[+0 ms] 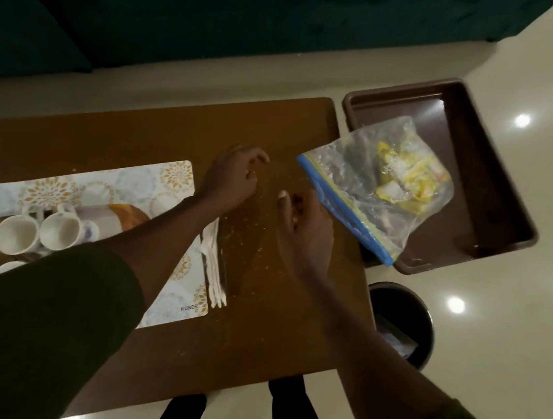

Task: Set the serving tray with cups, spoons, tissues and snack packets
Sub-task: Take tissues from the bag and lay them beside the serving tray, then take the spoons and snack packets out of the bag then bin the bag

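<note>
You are only just starting: cups [40, 232] and spoons [214, 271] are still lying on the mat [175, 180] nearest you, both your left hand [234, 173] and right hand [298, 218] are hovering loosely curled and empty, and the snack bag [381, 183] is overhanging the otherwise bare tray [498, 186] beyond.

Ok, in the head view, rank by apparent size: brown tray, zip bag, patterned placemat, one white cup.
1. Patterned placemat, though partly covered by the arm.
2. Brown tray, close to the placemat; farther off, so unsure.
3. Zip bag.
4. White cup.
</note>
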A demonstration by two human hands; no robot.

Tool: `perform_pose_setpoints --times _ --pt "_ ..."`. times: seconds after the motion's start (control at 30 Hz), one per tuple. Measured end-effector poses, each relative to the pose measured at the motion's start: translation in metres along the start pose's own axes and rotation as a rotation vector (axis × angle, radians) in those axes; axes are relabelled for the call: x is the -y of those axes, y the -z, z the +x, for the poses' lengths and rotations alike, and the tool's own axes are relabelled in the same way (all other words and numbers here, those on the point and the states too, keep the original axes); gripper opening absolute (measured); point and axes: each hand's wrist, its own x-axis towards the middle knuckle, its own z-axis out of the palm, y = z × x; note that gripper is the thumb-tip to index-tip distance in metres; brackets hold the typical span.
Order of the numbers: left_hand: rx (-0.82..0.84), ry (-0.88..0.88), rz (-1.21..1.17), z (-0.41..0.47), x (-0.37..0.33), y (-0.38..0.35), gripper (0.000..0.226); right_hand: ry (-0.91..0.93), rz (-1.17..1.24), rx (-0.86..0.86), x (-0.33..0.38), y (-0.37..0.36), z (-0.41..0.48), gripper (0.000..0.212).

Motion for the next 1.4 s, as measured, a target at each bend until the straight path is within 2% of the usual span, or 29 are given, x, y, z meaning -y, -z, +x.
perform_pose_setpoints --times 0.13,0.23,0.37,0.47,0.57,0.63,0.73,0.83,0.93,1.03,1.13,1.17,1.3,1.37,1.4 --pt "0.049 0.11 -0.219 0.011 -0.04 -0.03 0.035 -0.019 -0.009 -0.032 -0.034 0.038 0.03 0.008" --pt "0.107 0.338 -0.446 0.012 -0.064 -0.06 0.038 0.022 -0.107 -0.023 -0.063 0.069 0.049 0.018" --pt "0.168 0.643 -0.822 0.008 -0.09 -0.098 0.066 0.026 -0.247 0.062 -0.094 0.095 0.068 0.033" --pt "0.14 0.74 -0.979 0.006 -0.102 -0.118 0.076 0.025 -0.3 0.144 -0.106 0.1 0.071 0.047" --pt "0.104 0.78 -1.044 0.009 -0.11 -0.127 0.068 0.057 -0.301 0.187 -0.114 0.1 0.072 0.058" --pt "0.099 0.761 -1.044 0.012 -0.111 -0.129 0.054 0.064 -0.305 0.194 -0.117 0.098 0.073 0.065" --pt "0.157 0.679 -1.072 0.016 -0.114 -0.125 0.018 0.073 -0.275 0.19 -0.117 0.1 0.074 0.067" --pt "0.265 0.514 -1.1 0.02 -0.13 -0.113 0.008 0.104 -0.197 0.175 -0.109 0.112 0.08 0.051" --pt "0.378 0.371 -1.153 0.028 -0.16 -0.096 0.003 0.144 -0.172 0.011 -0.086 0.137 0.086 0.027" --pt "0.476 0.208 -1.246 0.034 -0.198 -0.061 0.019 0.175 -0.065 -0.127 -0.049 0.175 0.097 0.027" --pt "0.464 0.111 -1.303 0.032 -0.218 -0.016 0.066 0.24 0.057 -0.125 0.0 0.211 0.105 0.032" --pt "0.471 0.075 -1.311 0.029 -0.219 -0.003 0.073 0.242 0.074 -0.118 0.015 0.216 0.105 0.03" --pt "0.465 0.062 -1.275 0.014 -0.187 0.031 0.058 0.173 0.088 0.046 0.051 0.194 0.096 0.021" --pt "0.394 0.174 -1.176 0.0 -0.155 0.032 0.064 0.078 0.176 0.231 0.054 0.17 0.084 0.022" --pt "0.368 0.239 -1.136 -0.008 -0.138 0.029 0.058 0.026 0.225 0.335 0.051 0.158 0.077 0.023"
